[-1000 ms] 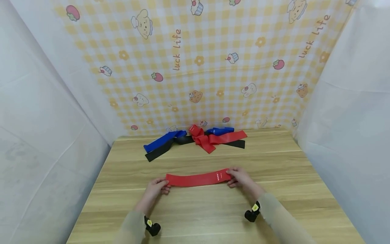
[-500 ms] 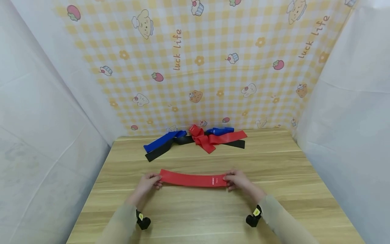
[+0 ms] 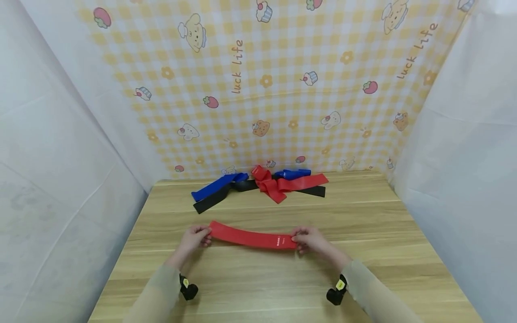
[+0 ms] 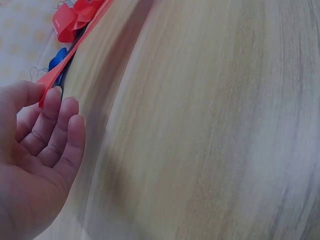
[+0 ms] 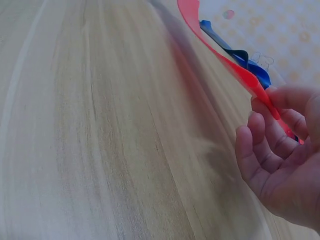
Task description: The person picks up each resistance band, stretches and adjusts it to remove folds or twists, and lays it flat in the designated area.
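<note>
A flat red resistance band stretches between my two hands, sagging a little in the middle, with small white print near its right end. My left hand pinches the band's left end between thumb and index finger. At the other end, my right hand pinches it the same way. In the left wrist view the red band runs edge-on away from the thumb. The right wrist view has the band raised over the table, its shadow falling on the wood below.
Behind the held band, along the back of the wooden table, lie a twisted red band, a black band and blue bands. A yellow checked cloth hangs behind, with white sheets at both sides.
Both hands keep hold of the red band. Its left end has moved left and away from me; its right end has come slightly left and nearer. The bands at the back stay put.
</note>
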Available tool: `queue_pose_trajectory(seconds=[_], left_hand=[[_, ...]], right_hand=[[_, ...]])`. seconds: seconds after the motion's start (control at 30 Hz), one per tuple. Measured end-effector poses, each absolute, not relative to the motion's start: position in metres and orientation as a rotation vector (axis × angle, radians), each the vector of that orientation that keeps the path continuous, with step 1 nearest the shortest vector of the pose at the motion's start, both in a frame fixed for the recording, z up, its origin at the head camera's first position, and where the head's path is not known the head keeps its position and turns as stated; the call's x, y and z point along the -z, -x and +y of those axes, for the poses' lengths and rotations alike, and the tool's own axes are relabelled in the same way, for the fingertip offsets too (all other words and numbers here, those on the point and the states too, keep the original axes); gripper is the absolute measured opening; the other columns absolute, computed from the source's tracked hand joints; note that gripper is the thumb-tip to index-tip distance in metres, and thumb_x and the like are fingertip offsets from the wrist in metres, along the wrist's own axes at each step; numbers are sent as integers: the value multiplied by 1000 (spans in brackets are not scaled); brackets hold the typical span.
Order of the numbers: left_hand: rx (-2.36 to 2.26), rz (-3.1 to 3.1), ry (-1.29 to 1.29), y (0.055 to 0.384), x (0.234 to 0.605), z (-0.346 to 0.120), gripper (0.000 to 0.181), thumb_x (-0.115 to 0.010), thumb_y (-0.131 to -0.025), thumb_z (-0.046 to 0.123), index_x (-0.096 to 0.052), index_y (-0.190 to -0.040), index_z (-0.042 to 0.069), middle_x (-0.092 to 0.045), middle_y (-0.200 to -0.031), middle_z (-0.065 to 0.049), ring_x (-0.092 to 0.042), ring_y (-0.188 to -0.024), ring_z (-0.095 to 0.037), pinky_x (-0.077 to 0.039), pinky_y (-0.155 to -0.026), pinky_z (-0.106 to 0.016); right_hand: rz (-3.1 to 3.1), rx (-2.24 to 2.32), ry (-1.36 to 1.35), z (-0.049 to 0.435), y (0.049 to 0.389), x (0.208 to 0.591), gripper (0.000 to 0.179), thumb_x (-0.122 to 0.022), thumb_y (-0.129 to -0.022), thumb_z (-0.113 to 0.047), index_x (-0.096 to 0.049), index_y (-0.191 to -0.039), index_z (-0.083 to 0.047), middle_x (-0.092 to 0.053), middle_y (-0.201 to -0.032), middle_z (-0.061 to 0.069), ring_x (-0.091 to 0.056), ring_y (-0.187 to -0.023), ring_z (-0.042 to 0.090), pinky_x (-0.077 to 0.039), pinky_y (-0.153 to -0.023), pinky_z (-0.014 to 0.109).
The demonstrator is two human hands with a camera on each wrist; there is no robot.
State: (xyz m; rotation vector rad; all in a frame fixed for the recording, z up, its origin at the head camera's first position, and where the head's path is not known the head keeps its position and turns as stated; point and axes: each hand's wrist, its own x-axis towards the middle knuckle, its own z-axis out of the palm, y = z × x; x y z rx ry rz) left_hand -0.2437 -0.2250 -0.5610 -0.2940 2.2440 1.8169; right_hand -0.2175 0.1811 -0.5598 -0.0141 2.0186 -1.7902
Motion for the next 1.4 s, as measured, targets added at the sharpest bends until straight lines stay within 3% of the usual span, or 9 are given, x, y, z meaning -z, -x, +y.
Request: queue_pose_trajectory(seconds=[0.23,1.07,1.4], left_hand=[[-1773,2276,291,245,557,-228,27,-57,-98,13,-59,-111,-10,-61,-76,-9,-60,-63,-15,-55,-59,-30],[-1759,2317,321,248,542,-231,27,-59,-98,18,-61,-109,-6,-60,-80,-10,-55,-65,-15,-50,-57,-28],[-1872,2207,440,252,540,-232,35,-59,-98,23,-58,-121,-4,-63,-91,-13,-59,-75,-18,-55,-69,-32]], right_hand=[[2033,1708,104,177,212,559,15,-65,-90,-9,-64,-98,3,-62,-74,4,-58,-62,14,-54,-58,31],[1991,1655,216,161,201,560,15,-68,-86,-6,-66,-97,5,-64,-77,3,-59,-62,14,-55,-57,32],[1994,1596,235,153,198,560,15,-67,-89,-8,-70,-99,1,-65,-79,4,-58,-61,13,-54,-57,30]])
